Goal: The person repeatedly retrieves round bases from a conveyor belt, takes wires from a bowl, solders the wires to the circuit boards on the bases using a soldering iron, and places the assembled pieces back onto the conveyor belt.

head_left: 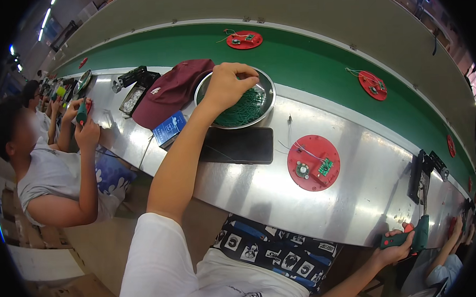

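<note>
My left hand [230,85] is over a round metal bowl [271,102], which holds a heap of thin green strips [244,110]. Its thumb and fingertips are pressed together; anything between them is too small to make out. Low on the right, my right hand [395,248] grips a green pistol-shaped electric screwdriver [421,233] with red parts. The tool's long shaft points up toward a black box-like device [421,177]. Between my hands, on the metal bench, lies a red round disc [313,164] bearing a green circuit board [325,167], a small round part and thin wires.
A dark phone [238,146], a blue box [169,127] and a maroon cap [171,90] lie near the bowl. Other red discs [245,40] rest on the green strip [297,55] behind. At left, a co-worker [58,177] holds a similar green tool; another person's hands show far right.
</note>
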Available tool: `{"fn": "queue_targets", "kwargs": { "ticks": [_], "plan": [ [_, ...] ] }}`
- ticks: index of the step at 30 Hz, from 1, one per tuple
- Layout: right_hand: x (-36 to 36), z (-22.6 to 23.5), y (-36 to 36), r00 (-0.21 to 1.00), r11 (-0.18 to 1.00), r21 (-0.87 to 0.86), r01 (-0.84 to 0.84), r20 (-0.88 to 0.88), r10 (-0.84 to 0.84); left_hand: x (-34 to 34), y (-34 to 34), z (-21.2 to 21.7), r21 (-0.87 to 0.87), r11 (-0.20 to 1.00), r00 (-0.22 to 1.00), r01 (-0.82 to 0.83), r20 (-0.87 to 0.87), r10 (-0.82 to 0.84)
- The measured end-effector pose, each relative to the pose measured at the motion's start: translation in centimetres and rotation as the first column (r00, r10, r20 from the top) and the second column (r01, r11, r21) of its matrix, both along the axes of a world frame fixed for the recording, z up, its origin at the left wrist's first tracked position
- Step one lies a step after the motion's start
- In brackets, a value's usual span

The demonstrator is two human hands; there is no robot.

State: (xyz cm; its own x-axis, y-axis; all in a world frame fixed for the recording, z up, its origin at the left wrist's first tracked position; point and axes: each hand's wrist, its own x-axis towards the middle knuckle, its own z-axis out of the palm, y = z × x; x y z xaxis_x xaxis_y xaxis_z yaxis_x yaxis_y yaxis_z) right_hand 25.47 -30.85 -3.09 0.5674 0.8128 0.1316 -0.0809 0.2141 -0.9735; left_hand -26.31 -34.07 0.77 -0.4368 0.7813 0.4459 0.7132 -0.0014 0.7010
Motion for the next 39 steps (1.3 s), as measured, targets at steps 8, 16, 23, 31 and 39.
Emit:
{"fn": "queue_targets", "kwargs": {
  "ticks": [8,16,23,31,39],
  "plan": [
    [0.5,-0.3,0.0,0.997,0.998,0.009,-0.067,0.038,0.067,-0.2,0.1,-0.3,0.137,0.99,0.977,0.042,0.2,-0.069],
    [0.8,-0.6,0.0,0.996,0.997,0.005,-0.079,0.033,0.079,-0.5,0.0,-0.4,0.116,0.989,0.962,0.092,0.245,-0.118],
    [0.8,-0.5,-0.1,0.998,0.998,0.018,-0.068,0.014,0.067,-0.1,0.4,-0.3,0.164,0.979,0.947,0.122,0.277,-0.165],
    [0.9,-1.2,-1.4,0.912,0.89,0.201,-0.409,0.1,0.397,11.4,-2.5,3.4,0.007,0.914,0.911,0.407,-0.072,-0.405],
    [-3.8,-1.5,-6.2,0.682,0.68,0.091,-0.727,0.205,0.702,15.5,-2.6,-1.7,-0.073,0.813,0.773,0.578,-0.269,-0.574]
  ]
}}
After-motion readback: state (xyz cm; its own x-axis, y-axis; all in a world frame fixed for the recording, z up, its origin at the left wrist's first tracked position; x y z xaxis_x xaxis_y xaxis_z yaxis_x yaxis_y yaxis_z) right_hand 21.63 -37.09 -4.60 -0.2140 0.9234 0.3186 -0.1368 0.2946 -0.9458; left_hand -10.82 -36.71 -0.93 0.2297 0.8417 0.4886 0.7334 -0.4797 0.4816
